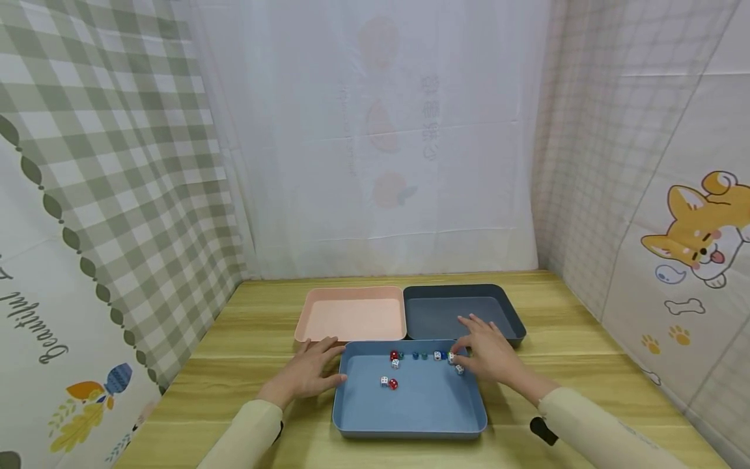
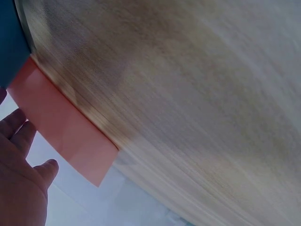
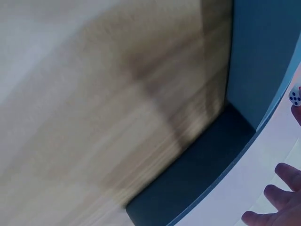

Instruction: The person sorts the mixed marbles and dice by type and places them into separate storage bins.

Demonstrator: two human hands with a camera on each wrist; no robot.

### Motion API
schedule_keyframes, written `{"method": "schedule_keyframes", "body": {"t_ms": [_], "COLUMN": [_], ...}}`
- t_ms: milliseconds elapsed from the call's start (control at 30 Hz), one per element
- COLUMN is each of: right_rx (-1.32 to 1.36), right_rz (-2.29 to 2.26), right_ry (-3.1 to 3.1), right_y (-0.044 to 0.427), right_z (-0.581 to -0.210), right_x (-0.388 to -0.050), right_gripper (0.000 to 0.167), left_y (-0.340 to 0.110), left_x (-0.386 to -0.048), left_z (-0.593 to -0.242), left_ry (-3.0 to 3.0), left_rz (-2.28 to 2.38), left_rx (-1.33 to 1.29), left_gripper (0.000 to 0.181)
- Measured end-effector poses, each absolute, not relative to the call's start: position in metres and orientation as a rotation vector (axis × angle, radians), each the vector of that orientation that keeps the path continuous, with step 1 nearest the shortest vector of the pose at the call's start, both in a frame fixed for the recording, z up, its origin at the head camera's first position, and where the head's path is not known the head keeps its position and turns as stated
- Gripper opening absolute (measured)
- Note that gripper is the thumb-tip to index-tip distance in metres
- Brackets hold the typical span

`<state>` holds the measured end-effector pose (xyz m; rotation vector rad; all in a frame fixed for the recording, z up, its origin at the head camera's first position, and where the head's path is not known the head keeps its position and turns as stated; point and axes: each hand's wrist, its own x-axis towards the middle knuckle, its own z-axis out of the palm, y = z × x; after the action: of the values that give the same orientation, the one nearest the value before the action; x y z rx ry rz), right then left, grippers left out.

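A blue tray [image 1: 410,410] holds several small dice: red dice [image 1: 393,384], white dice [image 1: 384,381] and small dark blue and green dice [image 1: 416,355]. Over its back right corner, my right hand [image 1: 489,352] pinches a white die [image 1: 451,357] between thumb and index finger, the other fingers spread. That die [image 3: 295,95] also shows at a fingertip in the right wrist view. Another white die [image 1: 459,369] lies just below the thumb. Beside the tray's left edge is my left hand [image 1: 307,370], fingers loosely extended, thumb at the rim, holding nothing.
A pink tray [image 1: 351,316] stands behind the blue one on the left. A dark navy tray [image 1: 457,306] adjoins it on the right, partly behind my right hand. All stand on a wood-grain table [image 1: 258,319] with hanging cloths on three sides.
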<state>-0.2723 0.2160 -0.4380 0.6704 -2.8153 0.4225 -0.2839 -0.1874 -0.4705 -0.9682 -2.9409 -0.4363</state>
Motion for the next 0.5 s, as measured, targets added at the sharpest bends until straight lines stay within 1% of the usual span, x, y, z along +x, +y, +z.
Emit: {"method": "schedule_keyframes", "body": {"t_ms": [500], "right_rx": [0.532], "right_rz": [0.404], "right_ry": [-2.835], "right_y": [0.235], "right_z": [-0.427], "right_x": [-0.308], "right_gripper": [0.007], "left_y": [-0.189], "left_x": [-0.284], "left_z": [-0.471], "left_ry": [-2.955], "left_rz": [-0.432], "left_rx": [-0.974], "left_gripper": [0.070]}}
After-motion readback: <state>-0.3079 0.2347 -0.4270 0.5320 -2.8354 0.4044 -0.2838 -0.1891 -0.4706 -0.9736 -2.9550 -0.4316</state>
